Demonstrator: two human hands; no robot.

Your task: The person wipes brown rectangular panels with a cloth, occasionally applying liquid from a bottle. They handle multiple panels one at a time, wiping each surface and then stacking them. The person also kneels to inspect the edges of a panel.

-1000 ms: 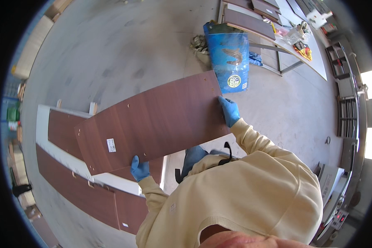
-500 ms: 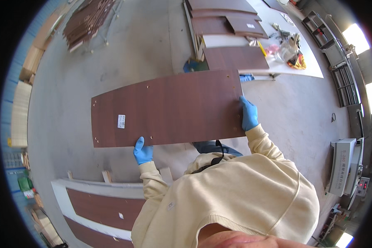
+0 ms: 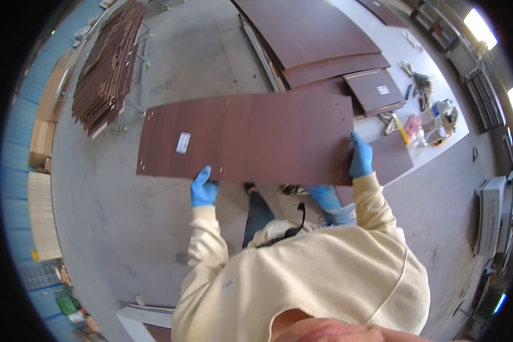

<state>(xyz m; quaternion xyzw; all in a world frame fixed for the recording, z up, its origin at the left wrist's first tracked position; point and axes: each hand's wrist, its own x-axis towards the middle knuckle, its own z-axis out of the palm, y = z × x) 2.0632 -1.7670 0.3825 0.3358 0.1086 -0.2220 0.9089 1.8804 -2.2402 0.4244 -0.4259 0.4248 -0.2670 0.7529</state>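
Between my two blue-gloved hands I carry a long reddish-brown wood panel (image 3: 262, 139), held out in front of me. Small drilled holes run along its edges, and a white label sits toward its left end. My left hand (image 3: 203, 188) grips the near long edge left of the middle, thumb on top and fingers hidden underneath. At the right end my right hand (image 3: 361, 157) clasps the short edge, its thumb over the face. Beyond the panel stands a white-topped table (image 3: 433, 68) with large brown boards (image 3: 313, 28) stacked on it.
A smaller labelled panel (image 3: 376, 91) lies on the boards. Beside it are a yellow-handled tool (image 3: 403, 131) and clear plastic containers (image 3: 433, 134). At the far left a rack holds a stack of brown panels (image 3: 111, 62). A blue bucket (image 3: 328, 202) stands by my legs.
I have stepped forward toward the table with the panel still in both hands. The table and its boards appear closer, and the white-framed boards behind at lower left have mostly left view.
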